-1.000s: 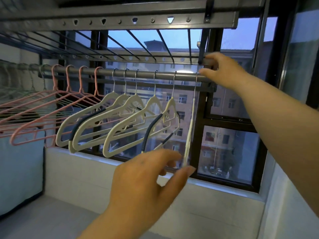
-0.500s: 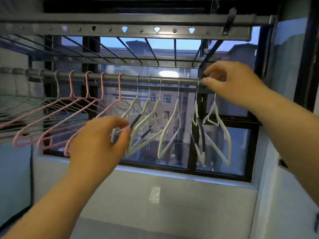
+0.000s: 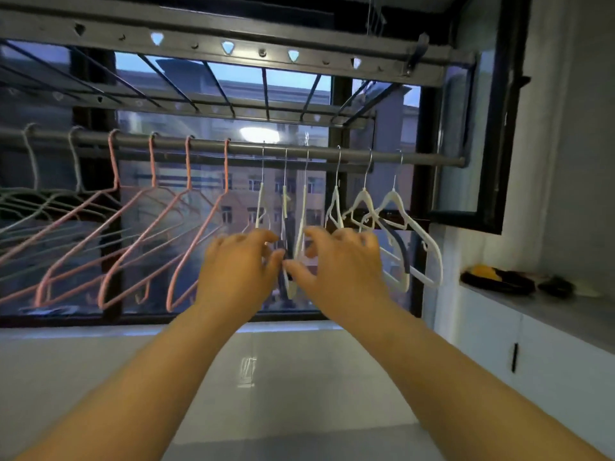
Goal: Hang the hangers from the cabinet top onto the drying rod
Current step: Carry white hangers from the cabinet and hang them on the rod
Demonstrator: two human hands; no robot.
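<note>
White hangers are seen hooked in a row on the right half of the drying rod, beside the pink hangers further left, so the hanging itself is judged nearly or wholly done. Both hands are raised to the middle white ones. The left hand is held with fingers curled toward a hanger, but through the blur it cannot be told whether anything is pinched. The right hand is held fairly wide, fingers spread and thumb stretched toward the same hanger, with no grip seen.

Trouble is most likely to be caused by the thin wire hooks, which are only laid over the rod: if a hanger is nudged upward or twisted while being straightened, its hook may be lifted off and the hanger dropped. The three middle hangers are hung close together and turned edge-on, so their arms may be tangled if one is pulled sideways. On the cabinet top only dark, blurred items are made out, and whether more hangers are left there cannot be told
</note>
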